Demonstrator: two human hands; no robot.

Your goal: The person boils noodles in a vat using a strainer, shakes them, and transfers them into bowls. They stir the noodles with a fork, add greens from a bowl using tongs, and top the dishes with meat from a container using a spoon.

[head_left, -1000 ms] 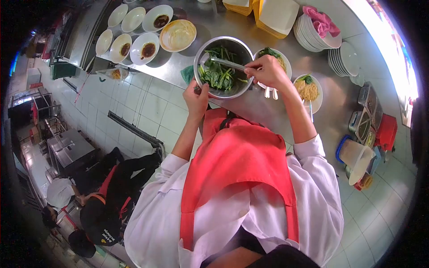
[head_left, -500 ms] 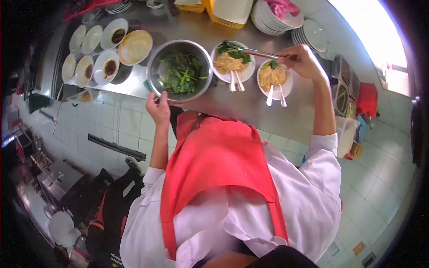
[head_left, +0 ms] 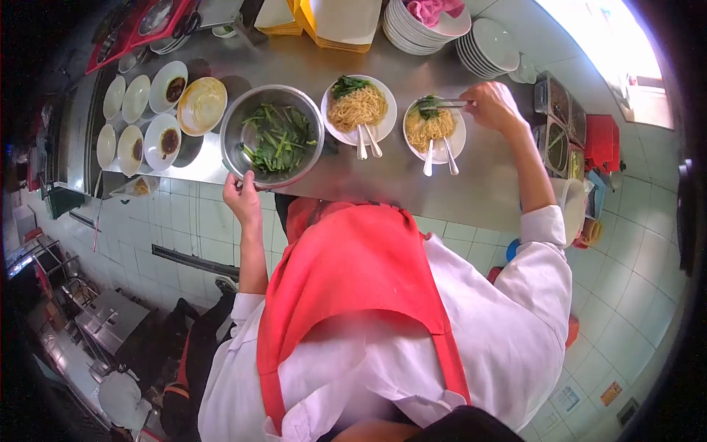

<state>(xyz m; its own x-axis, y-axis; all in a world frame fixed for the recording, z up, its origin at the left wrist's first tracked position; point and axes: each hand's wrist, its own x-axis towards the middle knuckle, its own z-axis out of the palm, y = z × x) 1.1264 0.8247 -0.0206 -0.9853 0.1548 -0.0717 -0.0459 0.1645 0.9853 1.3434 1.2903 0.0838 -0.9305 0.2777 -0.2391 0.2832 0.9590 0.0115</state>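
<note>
My left hand grips the near rim of a steel mixing bowl, thumb on the edge. Cooked leafy greens lie in the bowl. My right hand is closed around metal tongs, whose tips meet the greens on the right-hand plate. Noodles fill that plate, and two utensil handles stick out toward me. Left of it, another plate bears noodles, a clump of greens and two more utensils.
Several white bowls, some with dark sauce, stand left beside a yellow-stained bowl. Stacked plates and a pink cloth are at the back. Food containers line the right end. Another person is at lower left.
The tongs have moved from the left noodle plate's greens to those on the right plate. My left hand stays on the bowl's rim. The whole view has shifted somewhat.
</note>
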